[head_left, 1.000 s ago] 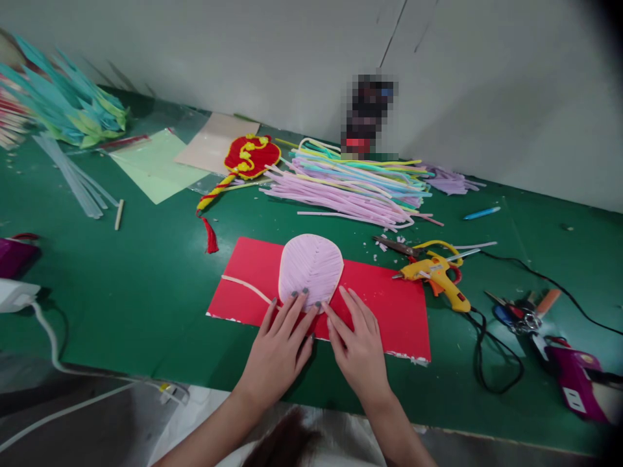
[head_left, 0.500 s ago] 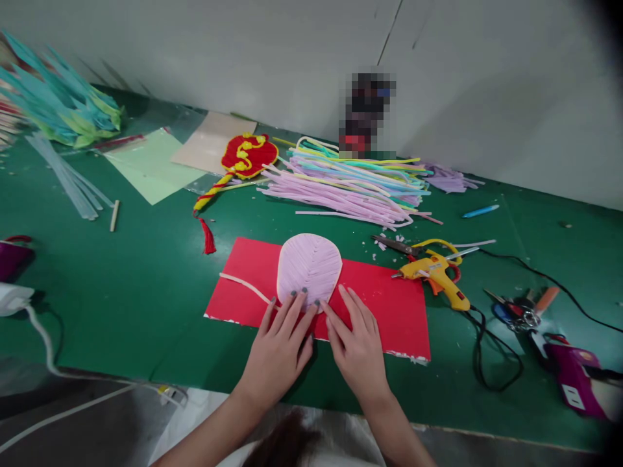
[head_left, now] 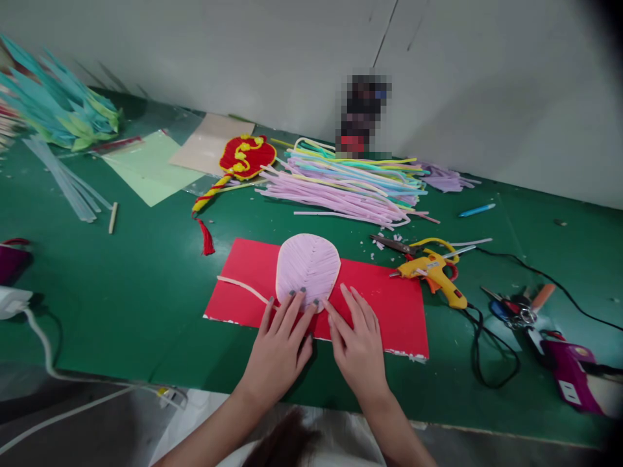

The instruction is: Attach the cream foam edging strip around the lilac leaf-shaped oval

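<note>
a pale wall (head_left: 477,91) stands behind a green table (head_left: 156,285), and the table spreads across most of the view. on the table's near part lies a red board (head_left: 389,298), its near edge worn white. both hands rest over this board, palms down. the left hand (head_left: 280,344) is open, fingers spread, fingertips pressing the near edge of a lilac oval piece (head_left: 309,266); its grasp is released, not clenched. the right hand (head_left: 357,337) is open too, fingers nearly straight, its index fingertip at the piece's near right edge. the oval, ribbed like a leaf and rimmed in cream, lies flat on the middle of the board. beyond it is a heap of pastel fuzzy stems (head_left: 341,185), with a red and yellow fan (head_left: 247,157) just left of them. a yellow glue gun (head_left: 433,272) overlaps the board's right side, near yellow-handled scissors (head_left: 396,243). a cream strand (head_left: 243,285) runs across the board to the left hand's fingertips; whether they pin it, i cannot tell. a blue pen (head_left: 477,210) lies farther right.
</note>
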Demonstrator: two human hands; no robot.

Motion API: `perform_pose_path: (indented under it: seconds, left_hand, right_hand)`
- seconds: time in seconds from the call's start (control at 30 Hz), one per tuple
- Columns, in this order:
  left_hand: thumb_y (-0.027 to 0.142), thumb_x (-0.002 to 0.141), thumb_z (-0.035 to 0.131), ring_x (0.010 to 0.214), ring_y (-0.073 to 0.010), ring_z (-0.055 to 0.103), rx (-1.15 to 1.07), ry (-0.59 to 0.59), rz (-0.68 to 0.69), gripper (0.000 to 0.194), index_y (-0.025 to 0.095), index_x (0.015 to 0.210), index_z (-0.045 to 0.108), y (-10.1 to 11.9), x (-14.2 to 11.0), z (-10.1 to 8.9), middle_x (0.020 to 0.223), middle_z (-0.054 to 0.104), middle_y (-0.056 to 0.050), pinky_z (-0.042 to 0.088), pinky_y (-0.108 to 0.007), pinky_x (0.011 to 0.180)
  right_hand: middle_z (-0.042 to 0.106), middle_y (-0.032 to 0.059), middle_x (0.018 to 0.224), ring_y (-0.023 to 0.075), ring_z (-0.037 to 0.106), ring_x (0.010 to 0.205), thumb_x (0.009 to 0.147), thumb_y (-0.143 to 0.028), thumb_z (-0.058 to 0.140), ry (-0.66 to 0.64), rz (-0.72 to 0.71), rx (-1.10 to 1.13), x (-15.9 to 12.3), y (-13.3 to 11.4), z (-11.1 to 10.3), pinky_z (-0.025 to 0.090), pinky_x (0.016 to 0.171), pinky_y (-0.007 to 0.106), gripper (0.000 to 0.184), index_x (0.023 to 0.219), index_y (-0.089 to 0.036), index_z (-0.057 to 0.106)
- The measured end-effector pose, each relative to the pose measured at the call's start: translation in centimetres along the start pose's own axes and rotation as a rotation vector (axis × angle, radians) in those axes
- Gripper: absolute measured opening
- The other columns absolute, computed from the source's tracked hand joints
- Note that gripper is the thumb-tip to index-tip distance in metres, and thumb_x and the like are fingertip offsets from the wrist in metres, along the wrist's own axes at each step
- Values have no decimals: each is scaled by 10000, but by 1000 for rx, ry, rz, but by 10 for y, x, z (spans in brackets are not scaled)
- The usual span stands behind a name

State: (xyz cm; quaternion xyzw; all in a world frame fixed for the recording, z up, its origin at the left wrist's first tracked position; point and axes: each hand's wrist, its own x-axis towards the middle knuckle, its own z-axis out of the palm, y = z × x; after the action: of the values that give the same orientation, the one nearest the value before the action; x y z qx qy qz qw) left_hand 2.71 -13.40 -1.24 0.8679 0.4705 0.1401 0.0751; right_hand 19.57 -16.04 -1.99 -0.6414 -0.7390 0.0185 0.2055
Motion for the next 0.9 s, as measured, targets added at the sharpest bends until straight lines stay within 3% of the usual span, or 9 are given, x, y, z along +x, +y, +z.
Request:
perform_pose_path:
  seconds: [0.27,0.53,0.9]
  left_hand:
    - [230,884,444,1309,-274,425,15,-36,-3,525,88,1388,403,-2,-1,1,1428,466,-116,241,-456,1125]
    - [252,893,440,1312,-260,425,-47,-26,-23,459,141,1336,480,-1,0,1,1432,468,-81,215,-447,1137]
    - [192,878,447,1320,-260,410,-61,-42,-20,460,129,1334,445,-1,1,-1,1431,464,-104,236,-475,1128]
  right_hand:
    - [444,106,1435,270,366,1348,894,-150,491,-3,3,1,0,0,-1,409,1033,493,422,1298,-260,543]
    - [453,100,1429,262,378,1340,896,-148,489,2,7,13,1,0,0,405,1039,486,417,1294,-260,546]
    - [503,88,1382,244,428,1297,901,-166,491,25,3,18,1,3,1,404,1035,467,391,1274,-262,559]
